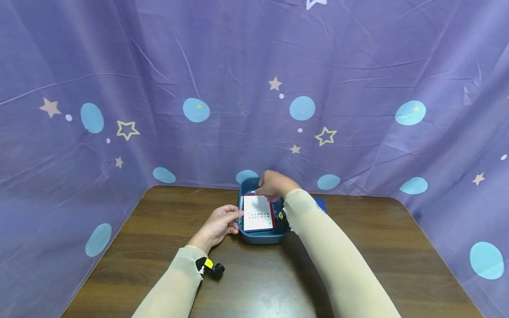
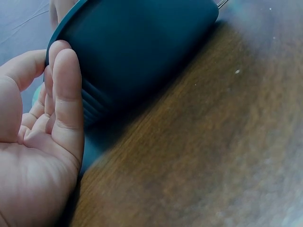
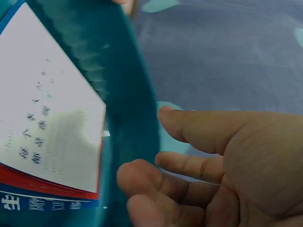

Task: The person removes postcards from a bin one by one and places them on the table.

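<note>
A teal plastic basket (image 1: 262, 239) stands on the wooden table near its back edge. Inside lies a stack of booklets, topped by a white printed page (image 1: 257, 212); red edges and a blue cover with white characters (image 3: 52, 203) show beneath. My left hand (image 1: 221, 224) pinches the basket's left rim, with the thumb over the edge and the fingers against the outer wall (image 2: 137, 52). Over the far end of the basket, my right hand (image 1: 275, 183) has its thumb and bent fingers apart. Nothing shows between them in the right wrist view.
A blue flat thing (image 1: 320, 204) lies on the table (image 1: 381, 247) right of the basket, partly hidden by my right sleeve (image 1: 330, 238). A purple curtain (image 1: 230, 132) with stars and spots hangs behind the table and along its sides.
</note>
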`<state>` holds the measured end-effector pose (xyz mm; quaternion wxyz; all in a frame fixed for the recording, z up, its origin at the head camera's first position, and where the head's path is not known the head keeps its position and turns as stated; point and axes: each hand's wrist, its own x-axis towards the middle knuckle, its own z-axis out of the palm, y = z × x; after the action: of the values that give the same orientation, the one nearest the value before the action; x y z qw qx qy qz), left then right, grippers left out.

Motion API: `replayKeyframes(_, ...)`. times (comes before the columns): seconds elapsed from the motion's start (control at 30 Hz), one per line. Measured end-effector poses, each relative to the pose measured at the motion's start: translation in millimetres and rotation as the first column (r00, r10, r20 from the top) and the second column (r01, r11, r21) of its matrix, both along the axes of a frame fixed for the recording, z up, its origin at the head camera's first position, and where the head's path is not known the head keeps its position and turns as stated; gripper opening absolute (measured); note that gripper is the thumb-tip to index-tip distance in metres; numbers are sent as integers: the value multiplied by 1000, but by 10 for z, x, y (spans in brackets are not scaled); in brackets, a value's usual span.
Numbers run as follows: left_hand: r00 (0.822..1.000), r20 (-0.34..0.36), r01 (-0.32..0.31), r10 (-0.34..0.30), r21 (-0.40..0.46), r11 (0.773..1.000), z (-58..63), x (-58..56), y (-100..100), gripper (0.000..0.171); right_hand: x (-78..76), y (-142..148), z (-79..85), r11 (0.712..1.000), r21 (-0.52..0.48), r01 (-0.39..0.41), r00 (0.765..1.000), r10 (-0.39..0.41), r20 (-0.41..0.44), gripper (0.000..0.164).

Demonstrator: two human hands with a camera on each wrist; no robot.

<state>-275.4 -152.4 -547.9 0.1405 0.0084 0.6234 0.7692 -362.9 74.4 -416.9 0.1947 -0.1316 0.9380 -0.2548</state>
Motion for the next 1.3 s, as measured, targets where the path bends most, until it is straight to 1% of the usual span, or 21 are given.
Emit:
replayKeyframes(0.13,1000,-10,18,-18,-4,1000,-8,-2,12,10,-67,-83,-118,992,125,25,998,-31,46,33)
replayKeyframes(0.17,1000,-9,18,-18,0,1000,-11,-3,12,10,-78,-90,-148,988,155,18,998,-27,51,33)
replayKeyframes(0.23,1000,-15,17,-17,0,1000,-11,-4,-3,11,-90,-105,-208,984,179,18,998,-28,58,36)
replayKeyframes(0.3,1000,-20,17,-17,-1,1000,-11,-5,-24,11,-105,-138,-280,979,201,25,998,-36,54,44)
replayKeyframes(0.37,1000,-20,20,-20,-3,1000,-8,-7,-25,10,-99,-168,-333,975,218,39,998,-49,42,57)
replayKeyframes(0.47,1000,-17,20,-20,-4,1000,4,-1,-23,11,-73,-229,-374,961,272,46,999,-47,-3,78)
replayKeyframes(0.53,1000,-15,17,-17,-4,1000,9,1,-23,11,-44,-255,-377,957,288,36,999,-30,-26,82)
replayKeyframes(0.63,1000,-10,14,-14,-3,1000,9,3,-21,11,-23,-266,-394,953,303,27,998,-7,-67,83)
replayKeyframes(0.77,1000,-7,13,-13,-1,1000,-5,-6,-27,11,17,-238,-370,961,273,45,990,-6,-141,79)
replayKeyframes(0.87,1000,-5,11,-11,2,1000,-10,-13,-31,11,59,-194,-285,975,217,48,983,-7,-186,73)
replayKeyframes(0.93,1000,-9,13,-13,1,1000,-11,-18,-31,11,65,-157,-217,982,186,36,979,2,-203,71)
replayKeyframes(1.07,1000,-22,19,-19,3,1000,-9,-19,-28,11,38,-58,-81,991,132,12,979,16,-205,72)
replayKeyframes(1.1,999,-26,21,-21,4,1000,-11,-19,-27,12,-66,0,-153,995,97,2,978,18,-209,73)
replayKeyframes(1.17,1000,-26,16,-15,7,1000,-14,-16,-25,12,-72,63,-108,1000,25,10,984,-5,-179,70)
replayKeyframes(1.23,1000,-24,11,-10,5,1000,-19,-13,-24,12,-69,139,-86,999,-47,16,987,-23,-161,62)
replayKeyframes(1.3,1000,-23,7,-7,0,1000,-20,-9,-22,11,-42,228,-83,990,-137,24,989,-44,-143,52)
